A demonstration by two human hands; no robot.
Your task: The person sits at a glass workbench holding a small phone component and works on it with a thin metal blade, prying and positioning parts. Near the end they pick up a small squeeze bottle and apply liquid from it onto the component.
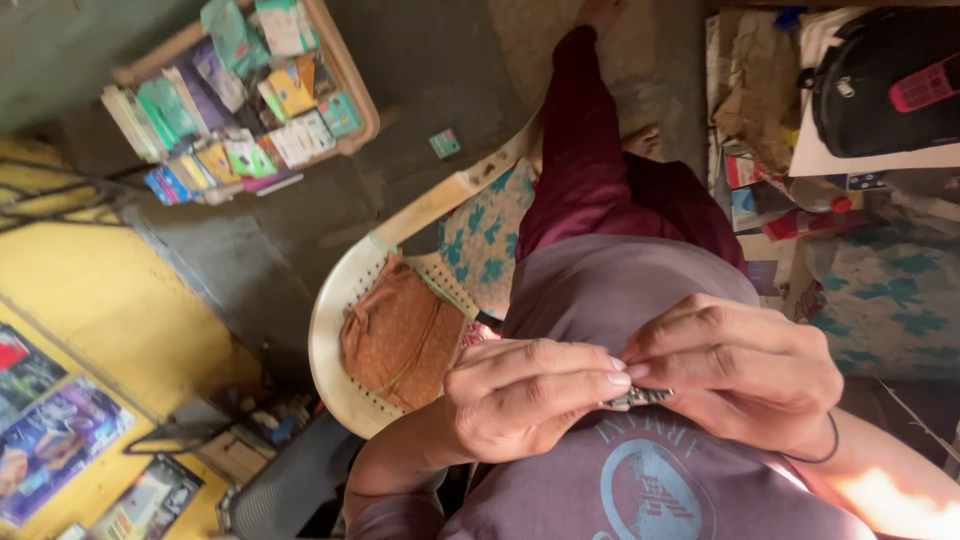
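Hands at chest height: left hand (520, 400) and right hand (745, 370) both pinching a small dark metal piece (640, 397) between fingertips, apparently mid-adjustment; next move likely calls for fine, steady fingertip control.

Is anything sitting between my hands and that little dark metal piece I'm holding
Nothing visible does. The left hand and the right hand both pinch the small dark metal piece directly, fingertips meeting on it in front of the purple shirt. The fingers hide much of the piece, so its full shape can't be told.
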